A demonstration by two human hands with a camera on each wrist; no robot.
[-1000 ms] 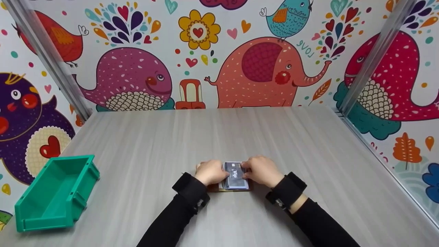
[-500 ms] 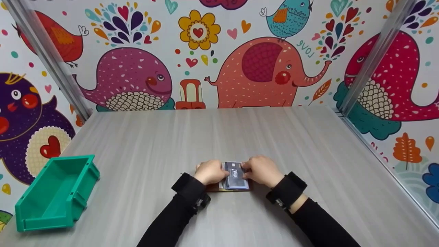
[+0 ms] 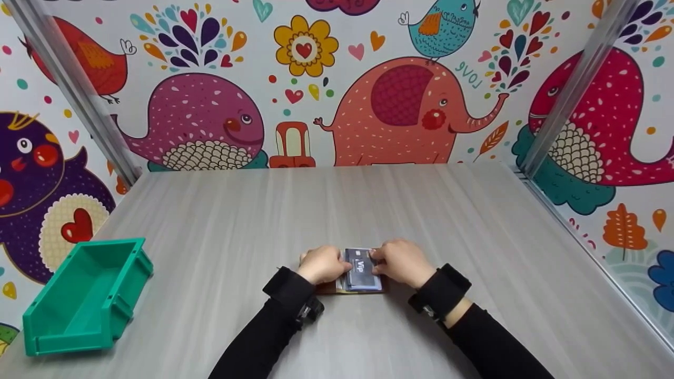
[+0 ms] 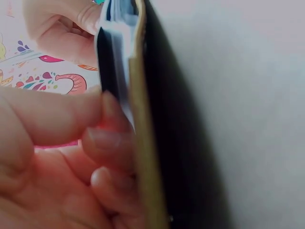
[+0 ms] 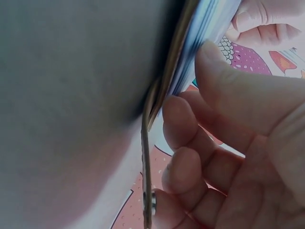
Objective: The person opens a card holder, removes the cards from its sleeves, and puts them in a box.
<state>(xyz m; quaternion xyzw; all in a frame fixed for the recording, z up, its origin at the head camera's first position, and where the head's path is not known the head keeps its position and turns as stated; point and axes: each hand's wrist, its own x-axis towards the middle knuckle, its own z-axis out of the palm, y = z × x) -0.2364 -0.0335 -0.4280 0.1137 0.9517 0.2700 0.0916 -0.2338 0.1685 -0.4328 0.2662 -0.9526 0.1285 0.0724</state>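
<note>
A brown card holder (image 3: 327, 288) lies open on the table, with a stack of clear sleeves inside. On top of the stack is a dark card (image 3: 361, 275) printed "Vip". My left hand (image 3: 322, 264) pinches the left edge of the card, thumb uppermost; the left wrist view shows the dark card edge (image 4: 106, 59) at the fingertips, beside the holder's tan cover (image 4: 145, 138). At the opposite edge, my right hand (image 3: 403, 262) pinches the sleeves (image 5: 202, 36) between thumb and fingers. A flap with a metal snap (image 5: 153, 202) hangs by the right fingers. How far the card sits in its sleeve is hidden.
A green plastic bin (image 3: 84, 295) stands at the left side of the grey wood-grain table (image 3: 337, 210). Printed cartoon panels (image 3: 295, 100) rise behind and on both sides, with metal posts at the corners. Both wrists wear black straps (image 3: 441, 289).
My left hand and wrist have shifted very slightly left. The right hand, the card and the holder look the same.
</note>
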